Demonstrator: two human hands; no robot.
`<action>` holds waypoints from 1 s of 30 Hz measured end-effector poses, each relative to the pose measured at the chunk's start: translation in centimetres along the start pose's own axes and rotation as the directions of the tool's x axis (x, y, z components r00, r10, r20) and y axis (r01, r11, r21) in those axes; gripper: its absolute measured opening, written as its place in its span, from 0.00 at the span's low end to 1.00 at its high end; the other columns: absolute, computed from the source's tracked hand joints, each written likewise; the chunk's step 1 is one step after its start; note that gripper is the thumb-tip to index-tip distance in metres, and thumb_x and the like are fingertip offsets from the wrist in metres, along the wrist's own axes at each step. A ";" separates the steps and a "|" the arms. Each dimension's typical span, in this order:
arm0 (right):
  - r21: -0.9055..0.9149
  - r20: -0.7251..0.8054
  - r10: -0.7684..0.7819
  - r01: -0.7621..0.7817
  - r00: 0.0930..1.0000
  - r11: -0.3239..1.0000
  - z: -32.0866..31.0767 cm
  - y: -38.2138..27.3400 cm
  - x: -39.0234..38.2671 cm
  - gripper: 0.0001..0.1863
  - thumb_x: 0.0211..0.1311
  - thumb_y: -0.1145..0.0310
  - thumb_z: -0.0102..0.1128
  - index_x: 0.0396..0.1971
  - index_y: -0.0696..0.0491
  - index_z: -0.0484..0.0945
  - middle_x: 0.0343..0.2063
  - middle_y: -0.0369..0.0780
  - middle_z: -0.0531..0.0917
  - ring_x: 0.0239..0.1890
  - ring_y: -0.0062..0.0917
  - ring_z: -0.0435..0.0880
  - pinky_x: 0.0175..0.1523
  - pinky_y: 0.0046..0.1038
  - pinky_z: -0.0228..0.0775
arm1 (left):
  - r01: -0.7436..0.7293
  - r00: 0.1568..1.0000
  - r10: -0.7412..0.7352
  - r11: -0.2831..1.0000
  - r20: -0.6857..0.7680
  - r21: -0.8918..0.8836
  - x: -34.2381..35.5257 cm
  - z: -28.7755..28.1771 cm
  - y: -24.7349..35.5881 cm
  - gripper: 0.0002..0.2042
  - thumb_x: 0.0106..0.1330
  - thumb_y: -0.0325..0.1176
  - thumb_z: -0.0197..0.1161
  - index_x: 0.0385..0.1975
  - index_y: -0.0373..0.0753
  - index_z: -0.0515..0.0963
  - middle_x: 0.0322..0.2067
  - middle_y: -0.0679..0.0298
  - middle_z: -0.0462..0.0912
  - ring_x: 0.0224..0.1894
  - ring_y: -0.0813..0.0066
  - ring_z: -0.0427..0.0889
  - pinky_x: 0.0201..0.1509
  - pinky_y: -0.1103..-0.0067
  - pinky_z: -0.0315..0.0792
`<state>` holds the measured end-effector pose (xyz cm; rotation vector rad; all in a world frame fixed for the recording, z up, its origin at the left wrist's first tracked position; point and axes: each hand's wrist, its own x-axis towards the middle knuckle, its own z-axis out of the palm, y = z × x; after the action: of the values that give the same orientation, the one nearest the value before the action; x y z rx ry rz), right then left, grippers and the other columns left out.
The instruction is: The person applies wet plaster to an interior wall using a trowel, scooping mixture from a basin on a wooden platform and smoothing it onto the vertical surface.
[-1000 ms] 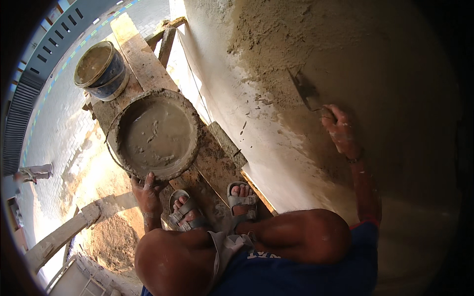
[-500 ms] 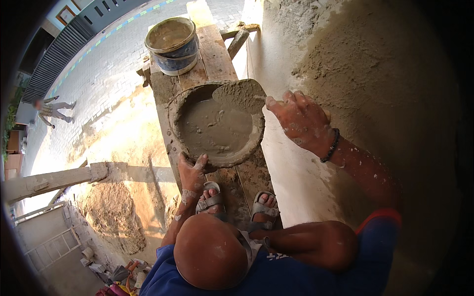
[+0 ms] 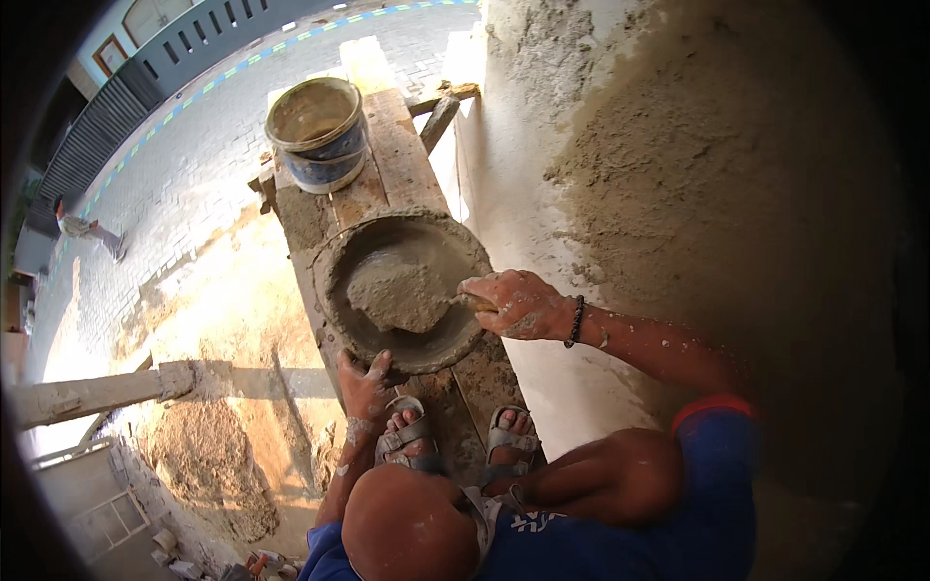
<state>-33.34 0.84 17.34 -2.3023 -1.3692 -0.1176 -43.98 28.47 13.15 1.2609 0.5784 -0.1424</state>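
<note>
A round basin of wet grey mortar sits on wooden planks in front of my feet. My left hand grips its near-left rim, the thumb over the edge. In my right hand is the handle of a trowel, closed fingers around it at the basin's right rim. The trowel's blade lies within the basin, coated with mortar, so its outline is hard to make out.
A blue-and-white bucket stands farther along the planks. A partly mortared wall runs along the right. At left are a wooden pole, a sand heap and, on the paving, a person.
My right hand has come down and leftward, bringing the trowel from the basin's far-right rim into its middle. The left hand keeps its hold. The person on the paving has shifted.
</note>
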 end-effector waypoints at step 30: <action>-0.289 -0.146 0.857 -0.850 0.494 0.441 -37.8 -13.7 -0.5 0.26 0.62 0.53 0.54 0.57 0.49 0.69 0.50 0.41 0.71 0.42 0.26 0.75 0.51 0.33 0.68 | 0.194 0.972 -0.226 0.918 -0.055 -0.345 3.0 0.1 -2.6 0.11 0.57 0.29 0.63 0.35 0.27 0.77 0.32 0.52 0.81 0.32 0.61 0.81 0.34 0.67 0.80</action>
<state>-39.42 -10.08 55.55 -2.9960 0.0090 0.0191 -42.48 28.19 9.47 0.8725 0.7856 -0.1564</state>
